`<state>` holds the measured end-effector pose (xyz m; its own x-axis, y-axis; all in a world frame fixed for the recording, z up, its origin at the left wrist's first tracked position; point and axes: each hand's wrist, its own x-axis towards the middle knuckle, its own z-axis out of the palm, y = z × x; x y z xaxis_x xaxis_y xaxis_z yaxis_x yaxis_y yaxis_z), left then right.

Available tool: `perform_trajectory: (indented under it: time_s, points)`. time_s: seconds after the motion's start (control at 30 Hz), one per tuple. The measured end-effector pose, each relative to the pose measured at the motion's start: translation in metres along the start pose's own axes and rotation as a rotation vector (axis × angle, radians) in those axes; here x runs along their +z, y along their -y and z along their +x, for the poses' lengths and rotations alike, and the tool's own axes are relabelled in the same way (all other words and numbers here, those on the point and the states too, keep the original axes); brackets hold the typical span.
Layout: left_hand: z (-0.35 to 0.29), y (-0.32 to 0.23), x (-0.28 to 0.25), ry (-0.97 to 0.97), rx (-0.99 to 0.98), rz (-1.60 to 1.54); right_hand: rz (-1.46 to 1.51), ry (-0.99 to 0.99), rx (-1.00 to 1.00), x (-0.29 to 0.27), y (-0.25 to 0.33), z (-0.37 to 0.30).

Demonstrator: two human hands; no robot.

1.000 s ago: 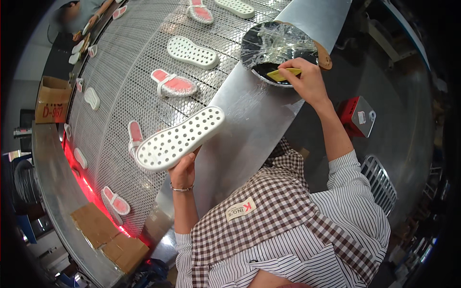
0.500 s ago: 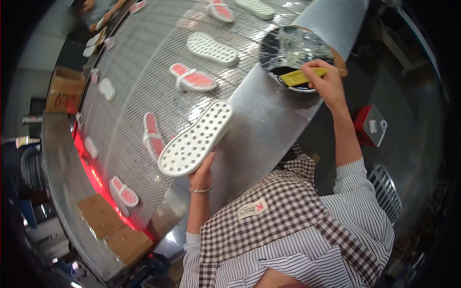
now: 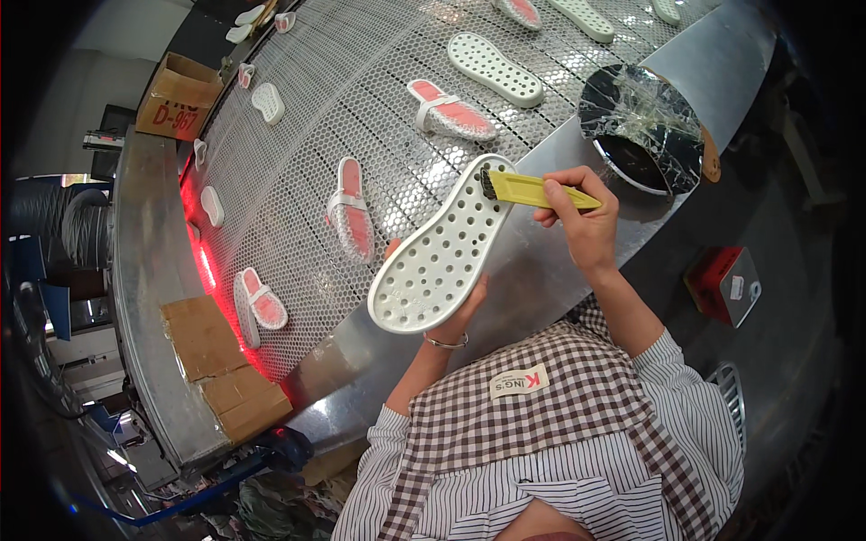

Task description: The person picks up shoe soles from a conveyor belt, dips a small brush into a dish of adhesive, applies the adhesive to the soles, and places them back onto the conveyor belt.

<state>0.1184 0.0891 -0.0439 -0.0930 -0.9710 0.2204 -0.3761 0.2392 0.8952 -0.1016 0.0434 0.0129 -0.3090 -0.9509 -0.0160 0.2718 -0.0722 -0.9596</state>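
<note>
A white shoe sole (image 3: 428,257) with rows of round hollows rests in my left hand (image 3: 469,307), which is closed round it from beneath and along its edge. My right hand (image 3: 582,221) grips the yellow handle of a brush (image 3: 528,189). The brush's dark bristles touch the sole at its far end. To the right of the brush stands a round pot (image 3: 600,167) with a black rim, partly covered by crumpled clear film (image 3: 645,108). A pink-and-white sandal upper (image 3: 352,212) lies just left of the sole.
Several white soles (image 3: 496,68) and pink-lined uppers (image 3: 456,113) are spread over the mesh conveyor (image 3: 334,126). A smooth metal ledge (image 3: 541,261) borders it on my side. Flattened cardboard (image 3: 207,343) and a carton (image 3: 180,95) are at the left; a red-and-white box (image 3: 726,284) sits low right.
My right hand has brought the brush from the pot over to the sole's far end. The view has shifted, and the conveyor items sit differently in it. My left hand still holds the sole.
</note>
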Motion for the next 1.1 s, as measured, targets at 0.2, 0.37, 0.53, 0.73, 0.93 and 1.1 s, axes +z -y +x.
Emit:
perform_trajectory:
  time_s: [0.2,0.37,0.53,0.73,0.93,1.1]
  points:
    - [-0.004,0.001,0.002,0.065,0.068,0.143,0.002,0.006,0.001,0.004,-0.009,-0.002]
    - [0.011,-0.004,0.019,0.108,0.036,0.228,0.047,0.016,0.065,0.021,-0.020,-0.011]
    - [0.049,-0.002,0.037,0.027,-0.481,-1.803,0.117,0.093,0.148,0.047,-0.023,-0.028]
    - [0.051,0.013,0.029,0.111,-0.360,-1.525,0.178,0.276,0.206,0.063,-0.005,-0.048]
    - [0.040,0.034,0.031,0.162,-0.334,-1.276,0.107,0.480,0.260,0.072,0.017,-0.035]
    - [0.035,0.033,0.032,0.083,-0.319,-1.056,-0.097,0.610,0.106,0.079,0.024,-0.012]
